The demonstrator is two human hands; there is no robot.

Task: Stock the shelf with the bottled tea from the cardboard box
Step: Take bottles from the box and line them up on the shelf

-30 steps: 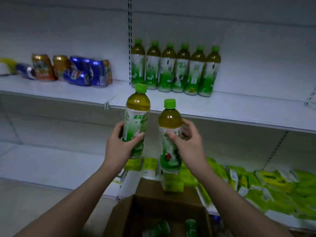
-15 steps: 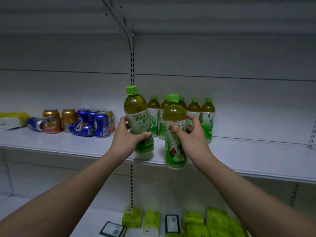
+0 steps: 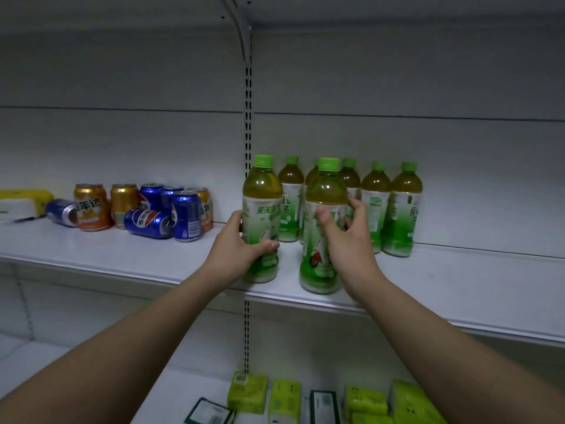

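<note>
Two green-capped tea bottles stand upright at the front of the white shelf [image 3: 428,289]. My left hand [image 3: 237,244] grips the left tea bottle [image 3: 262,197] around its label. My right hand [image 3: 345,237] is wrapped around the right tea bottle [image 3: 325,191], whose base rests near the shelf's front edge. Behind them a row of several matching tea bottles [image 3: 403,206] lines the back of the shelf. The cardboard box is out of view.
Orange and blue soda cans [image 3: 146,209], some lying on their sides, crowd the same shelf to the left. A slotted upright post [image 3: 247,123] divides the shelf bays. Green packets [image 3: 367,399] lie on the lower shelf. Bare shelf stretches right of the bottles.
Both hands carried the two bottles up from over the box to the shelf. Both bottles now rest on the shelf surface in front of the back row.
</note>
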